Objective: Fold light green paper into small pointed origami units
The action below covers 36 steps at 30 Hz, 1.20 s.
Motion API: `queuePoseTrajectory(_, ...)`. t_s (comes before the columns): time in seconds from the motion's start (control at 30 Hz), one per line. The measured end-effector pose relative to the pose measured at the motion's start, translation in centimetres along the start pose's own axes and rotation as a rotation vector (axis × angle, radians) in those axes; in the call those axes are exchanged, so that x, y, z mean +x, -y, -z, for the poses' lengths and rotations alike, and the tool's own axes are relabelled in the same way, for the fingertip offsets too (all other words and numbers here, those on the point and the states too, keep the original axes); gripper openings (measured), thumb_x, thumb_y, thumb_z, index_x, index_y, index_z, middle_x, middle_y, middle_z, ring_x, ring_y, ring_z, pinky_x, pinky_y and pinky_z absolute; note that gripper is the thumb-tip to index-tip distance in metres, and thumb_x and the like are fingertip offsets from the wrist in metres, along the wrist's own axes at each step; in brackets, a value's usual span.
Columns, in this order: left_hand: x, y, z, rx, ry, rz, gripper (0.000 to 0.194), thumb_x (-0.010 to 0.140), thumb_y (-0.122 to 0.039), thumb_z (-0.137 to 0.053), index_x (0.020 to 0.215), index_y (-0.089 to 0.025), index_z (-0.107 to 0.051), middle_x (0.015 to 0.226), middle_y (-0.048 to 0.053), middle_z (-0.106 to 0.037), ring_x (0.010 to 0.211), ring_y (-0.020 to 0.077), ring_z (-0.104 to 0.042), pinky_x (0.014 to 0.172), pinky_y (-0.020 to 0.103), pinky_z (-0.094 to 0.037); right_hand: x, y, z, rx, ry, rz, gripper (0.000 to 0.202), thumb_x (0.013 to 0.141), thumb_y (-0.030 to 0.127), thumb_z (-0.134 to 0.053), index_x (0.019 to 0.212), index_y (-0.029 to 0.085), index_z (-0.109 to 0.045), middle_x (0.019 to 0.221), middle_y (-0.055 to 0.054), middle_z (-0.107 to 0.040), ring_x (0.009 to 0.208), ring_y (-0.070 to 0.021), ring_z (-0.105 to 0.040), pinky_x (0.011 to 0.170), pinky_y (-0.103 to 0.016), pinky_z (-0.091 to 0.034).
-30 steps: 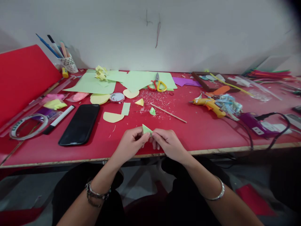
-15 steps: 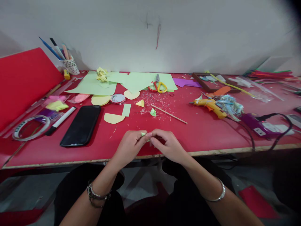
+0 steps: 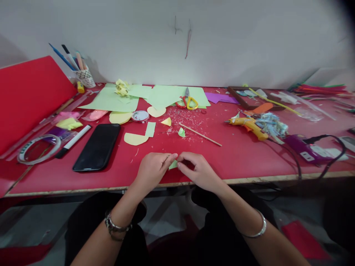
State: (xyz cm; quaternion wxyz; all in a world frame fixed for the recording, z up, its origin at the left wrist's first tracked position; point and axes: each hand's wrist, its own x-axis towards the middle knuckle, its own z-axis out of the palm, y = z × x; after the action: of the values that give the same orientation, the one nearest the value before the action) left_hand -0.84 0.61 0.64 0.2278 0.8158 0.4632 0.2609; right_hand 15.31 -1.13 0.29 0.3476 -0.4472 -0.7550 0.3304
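Single head-worn camera, at near side of bench [image 3: 233,160], looks forward and down at close range, past both hands [image 3: 152,167] to the wall [image 3: 133,40].

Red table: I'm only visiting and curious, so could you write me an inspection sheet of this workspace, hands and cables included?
Surface: red table, with pale shreds strewn around its middle.
Job's things: small green paper piece, held near the front edge; cut paper shapes, scissors and a thin stick lie beyond.
Clutter: black phone, marker and pen cup on the left; glue gun on the right.
Hands: left hand pinches the green piece; right hand has its fingertips by the piece's edge, grip unclear.
Cables: one black cable runs from the glue gun to the front edge; another loops from a purple box.
Surroundings: pale wall with thin strings; red board at left.
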Motion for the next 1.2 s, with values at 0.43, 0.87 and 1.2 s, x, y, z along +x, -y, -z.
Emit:
queuePoseTrajectory(0.43,0.0,1.0,0.6,0.277,0.016,-0.232,0.031,0.086,-0.032,-0.045,0.114,-0.021,-0.049,0.116,0.007,-0.051,0.100,0.0196,-0.054,0.077,0.030,-0.048,0.6,-2.0,1.3,-0.336,-0.249,-0.035,0.021,0.082,0.025,-0.046,0.099,0.015,-0.053,0.094,-0.009,-0.055,0.082,-0.0186,-0.054,0.075,-0.033,-0.046)
queuePoseTrajectory(0.87,0.6,2.0,0.1,0.301,0.063,-0.221,0.033,0.086,-0.024,-0.045,0.118,-0.016,-0.049,0.117,0.008,-0.057,0.108,0.0191,-0.050,0.092,0.037,-0.043,0.2,-5.1,4.9,-0.879,-0.265,-0.097,0.034,0.082,0.023,-0.044,0.113,0.008,-0.050,0.108,-0.016,-0.054,0.103,-0.0287,-0.048,0.090,-0.043,-0.039)
queuePoseTrajectory(1.2,0.9,1.1,-0.5,0.290,0.085,-0.270,0.015,0.085,-0.027,-0.048,0.089,-0.014,-0.056,0.099,0.007,-0.059,0.090,0.0180,-0.053,0.078,0.033,-0.046,0.6,-5.0,5.4,-0.930,-0.211,-0.187,0.025,0.085,0.015,-0.038,0.101,0.014,-0.058,0.093,-0.011,-0.059,0.088,-0.0232,-0.051,0.078,-0.034,-0.042)
